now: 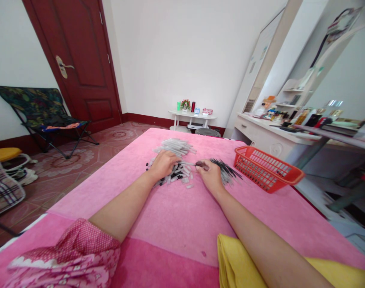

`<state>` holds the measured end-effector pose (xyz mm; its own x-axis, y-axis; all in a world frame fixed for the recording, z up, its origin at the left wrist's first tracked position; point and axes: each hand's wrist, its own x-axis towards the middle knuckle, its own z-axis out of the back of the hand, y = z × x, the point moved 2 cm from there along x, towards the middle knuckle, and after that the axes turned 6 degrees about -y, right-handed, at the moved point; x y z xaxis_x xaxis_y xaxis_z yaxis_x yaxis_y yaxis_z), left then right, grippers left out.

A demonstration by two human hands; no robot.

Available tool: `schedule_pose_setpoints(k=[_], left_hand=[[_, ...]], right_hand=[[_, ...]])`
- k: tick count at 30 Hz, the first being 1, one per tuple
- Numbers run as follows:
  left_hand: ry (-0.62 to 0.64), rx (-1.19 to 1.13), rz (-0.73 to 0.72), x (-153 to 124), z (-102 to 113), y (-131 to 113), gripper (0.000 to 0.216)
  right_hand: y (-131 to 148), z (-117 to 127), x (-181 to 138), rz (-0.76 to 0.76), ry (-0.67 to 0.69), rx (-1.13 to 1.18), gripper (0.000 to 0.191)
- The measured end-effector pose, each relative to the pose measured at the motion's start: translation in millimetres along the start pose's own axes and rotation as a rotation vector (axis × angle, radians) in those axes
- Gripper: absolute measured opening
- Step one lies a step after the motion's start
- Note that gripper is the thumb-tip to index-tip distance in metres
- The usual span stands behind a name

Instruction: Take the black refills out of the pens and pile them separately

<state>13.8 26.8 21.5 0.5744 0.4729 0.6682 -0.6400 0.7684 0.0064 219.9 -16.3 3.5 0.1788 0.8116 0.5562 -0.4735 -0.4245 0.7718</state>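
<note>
Over the pink cloth, my left hand (164,165) is closed on one end of a slim translucent pen (186,163). At its other end, the fingertips of my right hand (210,175) pinch a small black piece. Below my left hand lies a scatter of clear and black pen caps (178,173), partly hidden by the hand. A heap of translucent pen barrels (174,146) sits just beyond it. To the right of my right hand are thin black-and-clear sticks that look like pen refills (227,170).
An orange-red plastic basket (268,170) stands at the table's right side. Folded yellow cloth (236,260) lies under my right forearm. Beyond the table are a low white stand (192,115), a cluttered dresser (272,136) and a folding chair (47,116).
</note>
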Motion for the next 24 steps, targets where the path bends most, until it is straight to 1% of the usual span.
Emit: schedule_pose_setpoints(k=[4, 7, 10, 11, 13, 16, 17, 20, 21, 24], left_hand=[[0.014, 0.009, -0.009, 0.7, 1.0, -2.1, 0.024], [0.018, 0.014, -0.018, 1.1, 0.6, -2.6, 0.024], [0.014, 0.020, -0.031, 1.1, -0.2, -2.3, 0.025], [0.013, 0.021, -0.034, 1.1, -0.3, -2.1, 0.025], [0.008, 0.022, -0.033, 1.2, 0.0, -2.0, 0.026], [0.004, 0.012, -0.030, 1.5, 1.4, -3.0, 0.025], [0.004, 0.008, -0.032, 1.7, 1.9, -3.6, 0.025], [0.005, 0.004, -0.036, 1.9, 2.8, -5.0, 0.026], [0.005, 0.005, -0.033, 1.9, 3.0, -5.1, 0.026], [0.005, 0.008, -0.027, 1.6, 2.9, -4.5, 0.026]], right_hand=[[-0.3, -0.7, -0.1, 0.020, 0.009, -0.006, 0.015], [-0.2, -0.1, -1.3, 0.027, 0.031, -0.083, 0.014], [-1.4, -0.5, -3.5, -0.020, 0.115, -0.148, 0.033], [-1.8, -0.6, -4.1, -0.037, 0.130, -0.146, 0.035], [-1.9, -0.4, -4.6, -0.044, 0.119, -0.123, 0.027], [-1.5, 0.0, -4.3, -0.007, 0.091, -0.113, 0.016], [-1.7, -0.1, -4.3, -0.005, 0.105, -0.121, 0.016], [-3.4, 0.1, -4.6, -0.033, 0.150, -0.150, 0.032], [-3.9, 0.6, -4.7, -0.033, 0.145, -0.154, 0.033], [-4.6, 1.7, -5.0, 0.009, 0.106, -0.157, 0.021]])
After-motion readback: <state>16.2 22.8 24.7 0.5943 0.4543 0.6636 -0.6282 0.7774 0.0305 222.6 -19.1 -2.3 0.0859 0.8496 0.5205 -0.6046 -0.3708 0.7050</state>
